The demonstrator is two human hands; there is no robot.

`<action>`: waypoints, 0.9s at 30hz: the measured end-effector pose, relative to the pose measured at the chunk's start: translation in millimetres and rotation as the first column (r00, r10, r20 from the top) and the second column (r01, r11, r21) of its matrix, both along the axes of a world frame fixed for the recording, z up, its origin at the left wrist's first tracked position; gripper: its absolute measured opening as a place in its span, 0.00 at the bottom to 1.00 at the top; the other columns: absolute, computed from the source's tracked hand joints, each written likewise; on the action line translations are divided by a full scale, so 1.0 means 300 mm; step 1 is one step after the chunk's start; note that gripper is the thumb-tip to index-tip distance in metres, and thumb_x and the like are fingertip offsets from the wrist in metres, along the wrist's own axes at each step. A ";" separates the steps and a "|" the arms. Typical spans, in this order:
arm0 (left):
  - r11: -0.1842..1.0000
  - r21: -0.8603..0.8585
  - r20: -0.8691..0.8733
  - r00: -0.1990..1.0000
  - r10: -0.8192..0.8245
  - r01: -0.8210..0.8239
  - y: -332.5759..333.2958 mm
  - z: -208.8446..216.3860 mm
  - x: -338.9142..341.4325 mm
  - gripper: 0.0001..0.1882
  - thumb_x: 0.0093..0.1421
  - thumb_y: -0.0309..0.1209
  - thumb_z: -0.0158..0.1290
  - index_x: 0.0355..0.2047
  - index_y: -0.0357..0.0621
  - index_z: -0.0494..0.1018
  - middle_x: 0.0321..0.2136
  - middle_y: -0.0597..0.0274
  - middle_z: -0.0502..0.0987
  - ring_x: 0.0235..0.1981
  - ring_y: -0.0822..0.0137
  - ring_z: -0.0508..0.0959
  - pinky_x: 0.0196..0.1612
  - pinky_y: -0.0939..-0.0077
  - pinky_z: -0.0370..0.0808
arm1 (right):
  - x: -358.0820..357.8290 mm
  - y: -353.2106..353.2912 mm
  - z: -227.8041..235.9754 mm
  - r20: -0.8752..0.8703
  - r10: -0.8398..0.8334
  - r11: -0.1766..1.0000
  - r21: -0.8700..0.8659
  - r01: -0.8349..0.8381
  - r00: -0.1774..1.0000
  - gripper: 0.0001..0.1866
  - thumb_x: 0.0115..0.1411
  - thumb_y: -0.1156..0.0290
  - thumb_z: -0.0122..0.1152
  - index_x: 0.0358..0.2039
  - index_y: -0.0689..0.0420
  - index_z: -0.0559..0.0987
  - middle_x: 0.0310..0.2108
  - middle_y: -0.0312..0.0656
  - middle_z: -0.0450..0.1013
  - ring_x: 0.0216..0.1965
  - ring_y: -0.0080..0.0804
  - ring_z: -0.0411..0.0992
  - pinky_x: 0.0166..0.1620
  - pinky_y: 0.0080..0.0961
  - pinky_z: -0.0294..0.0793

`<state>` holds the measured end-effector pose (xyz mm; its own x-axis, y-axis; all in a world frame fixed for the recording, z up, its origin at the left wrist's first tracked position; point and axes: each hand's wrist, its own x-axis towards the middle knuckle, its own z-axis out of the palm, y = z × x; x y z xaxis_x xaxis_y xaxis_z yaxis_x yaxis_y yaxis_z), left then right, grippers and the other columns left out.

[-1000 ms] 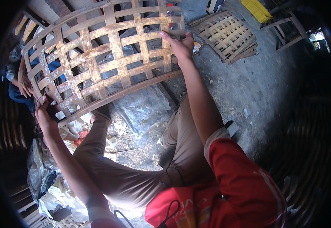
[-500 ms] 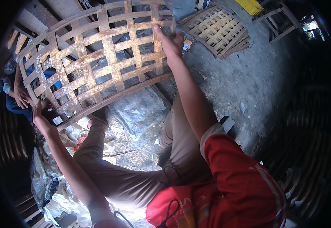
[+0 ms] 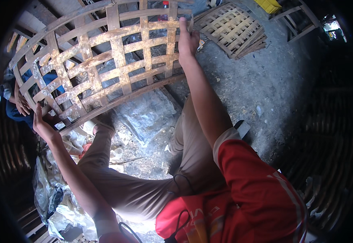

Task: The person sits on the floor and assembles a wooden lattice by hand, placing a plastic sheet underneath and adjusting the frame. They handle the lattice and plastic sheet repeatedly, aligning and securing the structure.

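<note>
A wide woven bamboo tray, an open lattice of flat slats with pale stains and a wooden edge, is held up in front of me at a tilt. My left hand grips its near left corner, thumb pointing up. On the right end, my right hand is closed round the edge with the thumb on the near face. The fingers behind the slats are partly hidden. Through the lattice, parts of the floor and of another person show.
More woven trays lie stacked on the grey floor at the far right. Beyond them are a yellow container and a wooden frame. Clear plastic sheeting lies below the tray, crumpled bags at left. Another person's hand is close by.
The tray has shifted slightly, its right end moving up and to the right with my right hand. My left hand keeps its corner and has moved only a little.
</note>
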<state>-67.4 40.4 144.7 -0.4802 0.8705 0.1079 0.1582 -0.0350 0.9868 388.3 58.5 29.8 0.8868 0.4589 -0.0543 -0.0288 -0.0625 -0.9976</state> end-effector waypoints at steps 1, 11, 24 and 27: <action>1.000 -0.005 0.003 1.000 -0.003 0.003 0.000 -0.002 -0.003 0.15 0.63 0.39 0.52 0.41 0.41 0.80 0.17 0.70 0.65 0.17 0.76 0.66 0.18 0.80 0.68 | -0.004 0.002 -0.007 0.069 0.031 0.999 -0.023 -0.029 0.997 0.27 0.61 0.46 0.60 0.42 0.61 0.74 0.42 0.51 0.75 0.43 0.48 0.74 0.48 0.42 0.71; 0.997 0.010 -0.068 0.995 0.073 -0.072 0.010 -0.043 -0.029 0.12 0.60 0.40 0.60 0.32 0.43 0.80 0.18 0.74 0.69 0.16 0.80 0.62 0.18 0.82 0.60 | -0.001 -0.069 0.047 0.011 0.290 0.948 0.131 -0.289 0.957 0.29 0.52 0.50 0.74 0.41 0.60 0.74 0.40 0.42 0.76 0.45 0.32 0.73 0.50 0.30 0.70; 0.982 -0.116 -0.149 0.980 0.134 -0.152 0.047 -0.046 -0.072 0.14 0.59 0.43 0.62 0.33 0.44 0.81 0.20 0.72 0.71 0.21 0.79 0.68 0.21 0.82 0.65 | 0.101 -0.006 -0.004 0.151 0.507 0.857 0.018 -0.515 0.849 0.41 0.46 0.56 0.78 0.53 0.64 0.68 0.49 0.52 0.74 0.52 0.43 0.74 0.57 0.36 0.72; 0.983 -0.111 -0.147 0.981 0.128 -0.145 0.044 -0.047 -0.070 0.14 0.59 0.43 0.62 0.33 0.44 0.81 0.20 0.72 0.70 0.20 0.78 0.68 0.21 0.82 0.65 | 0.074 -0.035 0.013 0.240 0.535 0.844 -0.117 -0.523 0.810 0.39 0.49 0.54 0.76 0.54 0.63 0.68 0.50 0.51 0.74 0.53 0.44 0.74 0.57 0.37 0.72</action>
<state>-88.3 53.6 130.6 -0.5835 0.8082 0.0797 0.2885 0.1146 0.9506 410.4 48.0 33.8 0.4924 0.8638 0.1067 0.2737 -0.0373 -0.9611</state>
